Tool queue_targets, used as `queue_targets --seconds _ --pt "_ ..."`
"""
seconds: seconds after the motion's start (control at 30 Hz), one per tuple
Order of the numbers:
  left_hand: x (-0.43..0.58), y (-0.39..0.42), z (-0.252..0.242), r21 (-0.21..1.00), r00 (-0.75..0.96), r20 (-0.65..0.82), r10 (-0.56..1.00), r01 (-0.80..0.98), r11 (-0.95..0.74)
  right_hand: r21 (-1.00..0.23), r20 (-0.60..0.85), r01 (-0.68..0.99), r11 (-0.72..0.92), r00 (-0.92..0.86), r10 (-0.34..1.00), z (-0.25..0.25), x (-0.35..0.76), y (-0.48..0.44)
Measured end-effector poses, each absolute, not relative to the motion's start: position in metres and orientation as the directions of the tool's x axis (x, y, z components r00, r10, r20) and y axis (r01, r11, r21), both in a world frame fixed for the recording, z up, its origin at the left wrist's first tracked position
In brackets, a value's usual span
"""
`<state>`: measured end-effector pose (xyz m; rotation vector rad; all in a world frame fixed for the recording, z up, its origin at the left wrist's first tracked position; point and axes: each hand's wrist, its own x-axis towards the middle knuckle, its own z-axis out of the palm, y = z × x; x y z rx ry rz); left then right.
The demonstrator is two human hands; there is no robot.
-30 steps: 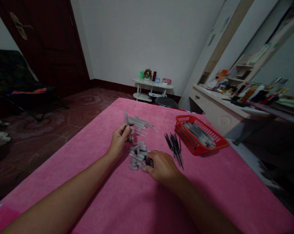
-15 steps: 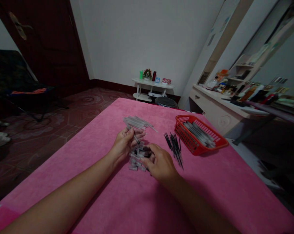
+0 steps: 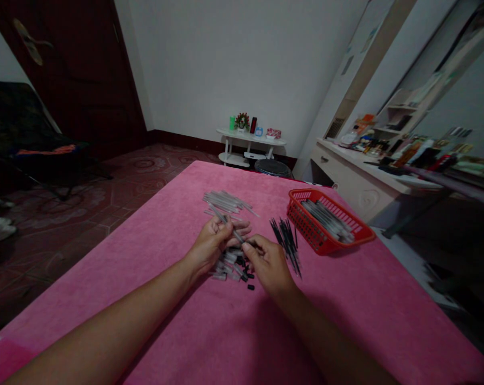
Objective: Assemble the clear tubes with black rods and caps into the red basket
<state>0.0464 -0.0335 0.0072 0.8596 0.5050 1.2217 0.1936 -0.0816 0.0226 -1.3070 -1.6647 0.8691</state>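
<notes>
Pink tabletop (image 3: 185,331), pale wall (image 3: 242,59), rod (image 3: 219,213) in pinch of left hand (image 3: 210,243) and right hand (image 3: 270,262).

A slim, greyish, see-through pen (image 3: 221,217) lay aslant in the grip, its far end jutting past the left hand (image 3: 209,240), its near end between the right hand's (image 3: 270,263) fingertips. Just below the grip, clear pen caps (image 3: 227,264) sprawled in a loose heap, partly hidden by both hands. Short black plugs (image 3: 251,287) lay at the heap's right-hand edge, one apart, nearer the wearer.
</notes>
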Motion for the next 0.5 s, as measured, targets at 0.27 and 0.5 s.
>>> queue_targets --seconds 0.27,0.5 --pt "0.042 -0.032 0.014 0.834 0.251 0.137 0.958 -0.551 0.025 -0.938 0.061 0.320 0.130 -0.217 0.974 0.027 0.198 -0.076" --pt "0.026 -0.017 0.010 0.952 0.003 0.200 0.980 -0.237 -0.194 -0.405 0.059 0.865 0.297 -0.300 0.952 0.032 0.198 -0.086"
